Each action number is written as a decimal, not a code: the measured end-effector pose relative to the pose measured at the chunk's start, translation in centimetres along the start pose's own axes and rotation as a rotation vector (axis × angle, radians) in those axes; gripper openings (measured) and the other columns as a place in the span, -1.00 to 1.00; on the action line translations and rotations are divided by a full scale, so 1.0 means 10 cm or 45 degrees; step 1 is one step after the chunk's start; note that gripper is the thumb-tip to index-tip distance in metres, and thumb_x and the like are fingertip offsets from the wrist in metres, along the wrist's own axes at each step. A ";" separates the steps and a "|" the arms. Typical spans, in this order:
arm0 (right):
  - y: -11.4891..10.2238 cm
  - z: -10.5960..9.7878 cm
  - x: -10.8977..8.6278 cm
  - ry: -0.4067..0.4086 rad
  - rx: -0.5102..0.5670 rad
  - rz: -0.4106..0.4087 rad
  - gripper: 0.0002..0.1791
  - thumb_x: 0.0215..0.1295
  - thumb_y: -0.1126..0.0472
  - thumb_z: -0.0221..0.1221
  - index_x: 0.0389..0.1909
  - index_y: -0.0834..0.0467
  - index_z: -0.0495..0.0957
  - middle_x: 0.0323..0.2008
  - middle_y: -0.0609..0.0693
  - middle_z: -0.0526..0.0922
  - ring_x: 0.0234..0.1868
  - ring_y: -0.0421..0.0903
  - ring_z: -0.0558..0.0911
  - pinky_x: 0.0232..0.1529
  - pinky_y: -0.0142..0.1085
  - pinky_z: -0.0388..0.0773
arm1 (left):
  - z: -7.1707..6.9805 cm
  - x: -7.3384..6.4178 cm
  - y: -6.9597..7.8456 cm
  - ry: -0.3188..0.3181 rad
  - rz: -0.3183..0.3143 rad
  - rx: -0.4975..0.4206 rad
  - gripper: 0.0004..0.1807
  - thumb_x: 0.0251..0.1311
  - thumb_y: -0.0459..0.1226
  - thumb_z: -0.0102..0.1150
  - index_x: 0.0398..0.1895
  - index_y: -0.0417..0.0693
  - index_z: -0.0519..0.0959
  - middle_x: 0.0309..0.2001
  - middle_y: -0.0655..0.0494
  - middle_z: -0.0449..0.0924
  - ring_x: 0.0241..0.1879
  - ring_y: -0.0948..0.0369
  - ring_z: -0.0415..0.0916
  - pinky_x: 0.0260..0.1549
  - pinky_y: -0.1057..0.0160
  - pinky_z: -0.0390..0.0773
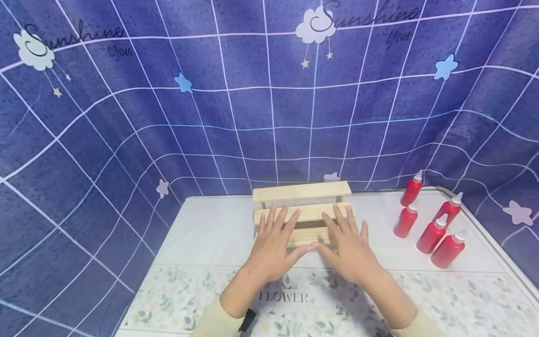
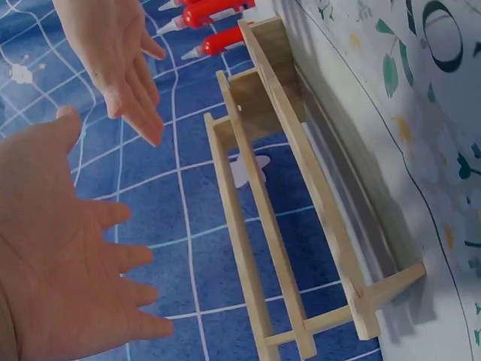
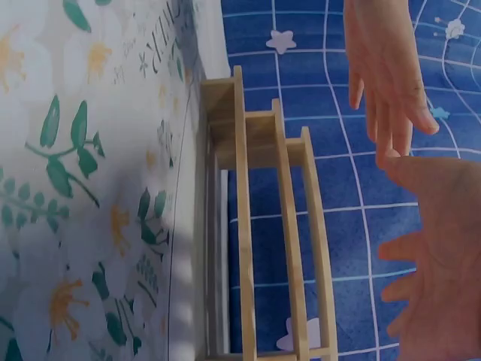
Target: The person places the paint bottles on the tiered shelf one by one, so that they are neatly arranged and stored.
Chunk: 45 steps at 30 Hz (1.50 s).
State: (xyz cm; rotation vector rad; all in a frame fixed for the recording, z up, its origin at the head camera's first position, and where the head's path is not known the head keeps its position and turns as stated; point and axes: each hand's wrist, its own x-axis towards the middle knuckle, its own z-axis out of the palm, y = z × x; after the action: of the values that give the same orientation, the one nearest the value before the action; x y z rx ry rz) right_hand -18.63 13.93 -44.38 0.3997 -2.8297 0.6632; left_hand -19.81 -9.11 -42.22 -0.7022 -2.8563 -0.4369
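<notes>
Pale wood makes up the rack (image 1: pixel 310 212), which stands on the white table (image 1: pixel 210 227) near its far edge, before the blue curtain (image 1: pixel 248 107). Its long axis runs left to right across the person's front, nearly in line with the curtain's foot. Three planks lie along that axis, stepped: the lowest faces the person and the highest stands toward the curtain. Left hand (image 1: pixel 271 245) and right hand (image 1: pixel 351 250) hover over the near side, palms down, fingers straight and spread, the wrist views showing both apart from the wood. Five red bottles (image 1: pixel 431 237) with white nozzles stand upright beyond the rack's right end.
</notes>
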 end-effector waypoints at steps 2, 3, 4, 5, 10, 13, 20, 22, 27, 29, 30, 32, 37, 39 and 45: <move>0.02 0.01 0.01 0.005 0.017 0.003 -0.07 0.48 -0.44 0.02 0.69 -0.03 0.11 0.74 0.20 -0.14 0.73 0.36 -0.29 0.49 0.65 -0.32 | 0.02 0.00 -0.03 0.010 -0.012 -0.014 0.00 0.41 0.47 -0.22 0.75 0.23 -0.09 0.77 -0.03 -0.28 0.74 -0.13 -0.46 0.65 -0.40 -0.16; 0.03 0.01 0.01 0.010 0.023 0.005 -0.07 0.47 -0.44 0.03 0.69 -0.04 0.12 0.74 0.20 -0.14 0.73 0.36 -0.29 0.50 0.64 -0.32 | 0.03 0.00 -0.05 0.017 -0.016 -0.023 -0.01 0.42 0.45 -0.19 0.75 0.21 -0.07 0.76 -0.05 -0.26 0.74 -0.14 -0.45 0.65 -0.41 -0.15; 0.04 0.02 0.01 0.016 0.032 0.008 -0.07 0.47 -0.44 0.04 0.68 -0.04 0.12 0.74 0.19 -0.14 0.73 0.35 -0.30 0.51 0.64 -0.32 | 0.04 0.01 -0.07 0.020 -0.021 -0.033 -0.02 0.43 0.43 -0.18 0.75 0.20 -0.07 0.76 -0.08 -0.25 0.74 -0.16 -0.44 0.64 -0.42 -0.15; 0.06 0.02 0.02 0.026 0.047 0.007 -0.07 0.47 -0.42 0.05 0.68 -0.03 0.14 0.73 0.22 -0.12 0.73 0.36 -0.29 0.51 0.64 -0.31 | 0.05 0.01 -0.09 0.018 -0.028 -0.048 -0.02 0.44 0.42 -0.16 0.75 0.19 -0.07 0.76 -0.08 -0.25 0.74 -0.17 -0.43 0.64 -0.42 -0.15; 0.13 0.00 0.03 0.084 0.133 0.018 -0.11 0.48 -0.32 0.14 0.65 0.07 0.19 0.72 0.25 -0.08 0.73 0.38 -0.29 0.53 0.60 -0.26 | 0.11 0.08 -0.27 0.046 -0.040 -0.217 -0.09 0.47 0.28 0.01 0.73 0.15 0.04 0.75 -0.12 -0.18 0.74 -0.22 -0.33 0.61 -0.46 -0.05; 0.16 -0.02 0.05 0.122 0.160 0.028 -0.10 0.49 -0.24 0.17 0.65 0.15 0.17 0.72 0.28 -0.13 0.72 0.38 -0.33 0.57 0.56 -0.24 | 0.13 0.14 -0.39 0.082 -0.068 -0.324 -0.14 0.46 0.20 0.11 0.70 0.20 0.10 0.75 -0.08 -0.12 0.74 -0.18 -0.29 0.59 -0.46 0.00; 0.28 -0.06 0.13 0.255 0.195 0.111 -0.06 0.44 -0.10 0.24 0.68 0.15 0.08 0.71 0.37 -0.20 0.70 0.41 -0.45 0.62 0.49 -0.30 | 0.21 0.39 -0.62 0.331 -0.235 -0.522 -0.19 0.43 -0.03 0.22 0.67 0.09 0.16 0.74 -0.07 -0.14 0.75 -0.11 -0.44 0.65 -0.37 -0.09; 0.32 -0.09 0.15 0.300 0.201 0.144 -0.06 0.43 -0.08 0.23 0.68 0.16 0.08 0.70 0.39 -0.24 0.70 0.39 -0.50 0.61 0.50 -0.34 | 0.27 0.50 -0.65 0.449 -0.330 -0.609 -0.17 0.41 -0.12 0.23 0.68 0.05 0.14 0.74 -0.07 -0.19 0.75 -0.07 -0.51 0.67 -0.35 -0.12; 0.44 -0.16 0.19 0.389 0.176 0.211 -0.05 0.40 -0.07 0.23 0.67 0.18 0.07 0.70 0.40 -0.31 0.68 0.40 -0.55 0.57 0.56 -0.39 | 0.38 0.72 -0.69 0.704 -0.552 -0.908 -0.11 0.39 -0.19 0.20 0.71 0.08 0.02 0.74 -0.05 -0.29 0.74 -0.05 -0.54 0.68 -0.33 -0.15; 0.48 -0.20 0.20 0.426 0.178 0.240 -0.02 0.37 -0.05 0.24 0.69 0.16 0.04 0.70 0.38 -0.35 0.68 0.39 -0.56 0.56 0.56 -0.40 | 0.42 0.76 -0.72 0.762 -0.619 -1.021 -0.12 0.42 -0.16 0.17 0.71 0.12 -0.01 0.74 -0.07 -0.31 0.74 -0.09 -0.49 0.67 -0.34 -0.13; 0.51 -0.21 0.20 0.452 0.184 0.257 0.00 0.36 -0.04 0.26 0.70 0.14 0.01 0.71 0.36 -0.38 0.68 0.38 -0.56 0.56 0.56 -0.41 | 0.45 0.78 -0.74 0.787 -0.652 -1.073 -0.14 0.44 -0.15 0.15 0.71 0.13 0.00 0.74 -0.08 -0.32 0.74 -0.11 -0.46 0.67 -0.34 -0.12; 0.56 -0.24 0.20 0.517 0.199 0.291 0.07 0.33 -0.03 0.27 0.73 0.09 -0.09 0.71 0.29 -0.47 0.69 0.34 -0.58 0.58 0.53 -0.42 | 0.49 0.82 -0.76 0.854 -0.708 -1.174 -0.19 0.45 -0.15 0.13 0.69 0.12 0.05 0.74 -0.12 -0.30 0.74 -0.14 -0.40 0.68 -0.33 -0.14; 0.72 -0.22 0.23 0.818 0.279 0.280 0.14 0.24 0.06 0.31 0.74 0.00 -0.15 0.73 0.17 -0.49 0.72 0.31 -0.48 0.63 0.47 -0.41 | 0.56 0.90 -0.77 1.042 -0.766 -1.388 -0.31 0.44 -0.25 0.07 0.62 0.06 0.22 0.72 -0.14 -0.09 0.74 -0.10 -0.25 0.72 -0.20 -0.19; 0.78 -0.22 0.25 0.932 0.314 0.241 0.15 0.20 0.10 0.31 0.73 0.02 -0.13 0.73 0.21 -0.41 0.72 0.34 -0.43 0.65 0.42 -0.39 | 0.58 0.92 -0.78 1.150 -0.759 -1.451 -0.36 0.43 -0.32 0.03 0.58 -0.04 0.29 0.67 -0.14 0.09 0.73 -0.08 -0.11 0.73 -0.13 -0.12; 0.94 -0.29 0.28 0.977 0.409 0.333 0.18 0.22 0.14 0.32 0.74 -0.03 -0.21 0.73 0.20 -0.37 0.73 0.28 -0.43 0.70 0.29 -0.42 | 0.77 0.98 -0.81 1.410 -0.712 -1.616 -0.54 0.45 -0.49 -0.11 0.35 -0.27 0.52 0.38 -0.24 0.55 0.47 -0.05 0.47 0.54 0.11 0.43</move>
State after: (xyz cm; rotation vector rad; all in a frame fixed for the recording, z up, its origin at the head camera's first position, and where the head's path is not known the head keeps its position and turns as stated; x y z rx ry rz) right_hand -23.76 22.82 -44.88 -0.1675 -2.0562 1.0532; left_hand -32.98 -9.32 -49.16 0.2837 -1.3988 -1.9625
